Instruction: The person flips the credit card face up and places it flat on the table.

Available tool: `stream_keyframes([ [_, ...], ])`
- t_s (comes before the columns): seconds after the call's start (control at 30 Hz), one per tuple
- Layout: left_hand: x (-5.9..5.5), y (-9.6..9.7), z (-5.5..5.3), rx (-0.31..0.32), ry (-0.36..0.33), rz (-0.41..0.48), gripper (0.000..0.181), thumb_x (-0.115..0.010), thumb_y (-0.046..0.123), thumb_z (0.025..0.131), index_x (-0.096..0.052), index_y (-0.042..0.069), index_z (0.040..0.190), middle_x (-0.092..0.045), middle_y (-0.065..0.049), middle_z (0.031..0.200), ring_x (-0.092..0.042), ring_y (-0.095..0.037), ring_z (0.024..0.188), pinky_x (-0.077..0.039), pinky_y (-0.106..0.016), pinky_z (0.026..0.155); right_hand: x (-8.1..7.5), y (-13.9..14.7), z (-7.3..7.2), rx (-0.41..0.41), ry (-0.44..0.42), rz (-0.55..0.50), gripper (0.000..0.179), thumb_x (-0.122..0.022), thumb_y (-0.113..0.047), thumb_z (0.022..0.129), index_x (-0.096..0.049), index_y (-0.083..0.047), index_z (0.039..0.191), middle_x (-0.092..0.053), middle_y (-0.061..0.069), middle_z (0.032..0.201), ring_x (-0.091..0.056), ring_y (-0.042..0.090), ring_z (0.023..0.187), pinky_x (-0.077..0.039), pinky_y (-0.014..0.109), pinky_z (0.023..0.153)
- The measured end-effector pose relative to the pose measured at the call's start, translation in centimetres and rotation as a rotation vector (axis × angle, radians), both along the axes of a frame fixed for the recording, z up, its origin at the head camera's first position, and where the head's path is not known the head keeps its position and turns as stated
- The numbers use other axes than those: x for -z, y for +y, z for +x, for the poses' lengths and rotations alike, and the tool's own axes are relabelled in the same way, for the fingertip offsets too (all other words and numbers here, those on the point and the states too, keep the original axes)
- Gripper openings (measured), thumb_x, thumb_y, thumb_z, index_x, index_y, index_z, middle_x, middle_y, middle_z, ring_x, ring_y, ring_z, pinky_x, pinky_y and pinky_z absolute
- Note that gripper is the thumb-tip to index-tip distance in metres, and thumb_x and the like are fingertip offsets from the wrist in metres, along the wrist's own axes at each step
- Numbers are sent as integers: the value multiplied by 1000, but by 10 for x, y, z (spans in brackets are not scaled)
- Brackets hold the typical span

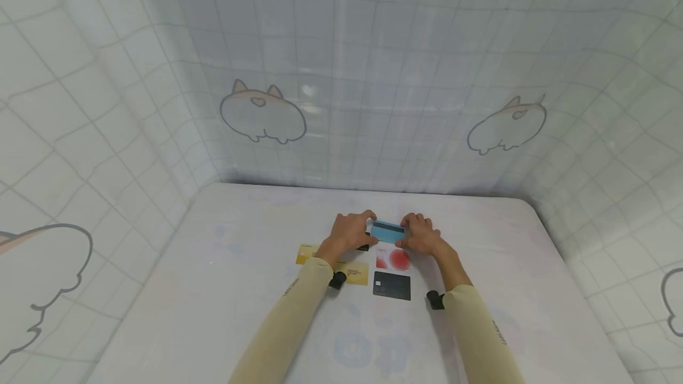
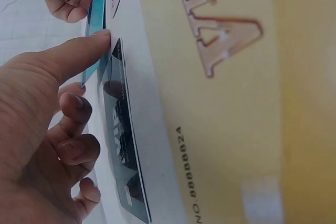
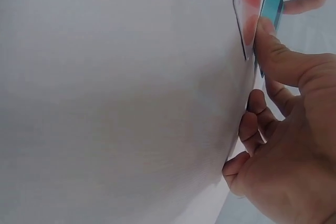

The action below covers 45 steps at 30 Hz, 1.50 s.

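Note:
A blue card [image 1: 388,232] with a dark stripe lies at the top of a group of cards on the table. My left hand [image 1: 349,231] pinches its left end between thumb and forefinger. At the opposite end, my right hand [image 1: 420,234] grips it the same way. Just below sits a white card with red circles [image 1: 393,259], and a black card [image 1: 392,285] lies under that one. In the left wrist view, another black card [image 2: 126,140] is beside the left fingers, close to a gold card [image 2: 226,103].
Two gold cards, one at the left [image 1: 305,253] and one nearer the middle [image 1: 356,273], lie partly behind the left forearm. A pale cloth covers the table [image 1: 256,313]. Grid-patterned curtains [image 1: 352,123] with animal drawings hang behind and on both sides.

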State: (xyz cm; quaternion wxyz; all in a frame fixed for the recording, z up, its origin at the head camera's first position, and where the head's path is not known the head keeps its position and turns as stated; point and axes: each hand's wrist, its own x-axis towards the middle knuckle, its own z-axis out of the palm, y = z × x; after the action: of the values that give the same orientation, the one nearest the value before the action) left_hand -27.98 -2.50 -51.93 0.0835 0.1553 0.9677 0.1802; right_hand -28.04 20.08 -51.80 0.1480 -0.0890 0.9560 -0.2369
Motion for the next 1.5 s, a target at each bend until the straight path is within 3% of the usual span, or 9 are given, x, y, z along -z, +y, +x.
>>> stream_keyframes([
  [0.33,2,-2,0,18,71,-59,59,-75,55,84,-61,28,135,-67,10,86,-59,-11,82,-39,-45,90,0,3,2,-31,5,9,56,-78,-34,87,-54,-13,133,-50,16,131,-40,37,122,-33,64,97],
  [0.53,5,-5,3,36,111,-61,59,-73,61,84,-64,29,133,-67,11,85,-58,-9,80,-38,-43,87,0,4,4,-29,12,-24,62,-81,-41,82,-56,-13,131,-52,16,127,-41,36,120,-35,62,94],
  [0.77,4,-6,4,49,84,-43,62,-72,61,85,-61,29,137,-66,12,84,-57,-9,78,-37,-42,86,0,6,9,-18,68,-107,64,-83,-43,79,-57,-10,128,-56,13,120,-44,35,115,-33,62,94],
  [1.03,6,-6,6,113,9,10,59,-68,57,90,-59,26,139,-60,12,77,-54,-11,76,-34,-42,88,1,10,12,-39,133,-226,55,-79,-40,83,-58,-12,126,-57,10,120,-46,32,115,-37,58,97],
  [1.27,6,-5,10,142,2,60,54,-67,54,92,-59,27,138,-56,11,70,-50,-10,67,-33,-43,86,-4,4,14,-71,179,-324,52,-80,-41,83,-57,-21,125,-56,8,120,-46,31,114,-43,52,91],
  [1.5,5,-1,15,154,24,67,55,-68,53,92,-58,29,140,-54,10,70,-49,-9,65,-33,-42,84,-8,-3,18,-90,176,-384,59,-81,-42,83,-56,-19,131,-57,9,123,-49,32,114,-44,52,90],
])
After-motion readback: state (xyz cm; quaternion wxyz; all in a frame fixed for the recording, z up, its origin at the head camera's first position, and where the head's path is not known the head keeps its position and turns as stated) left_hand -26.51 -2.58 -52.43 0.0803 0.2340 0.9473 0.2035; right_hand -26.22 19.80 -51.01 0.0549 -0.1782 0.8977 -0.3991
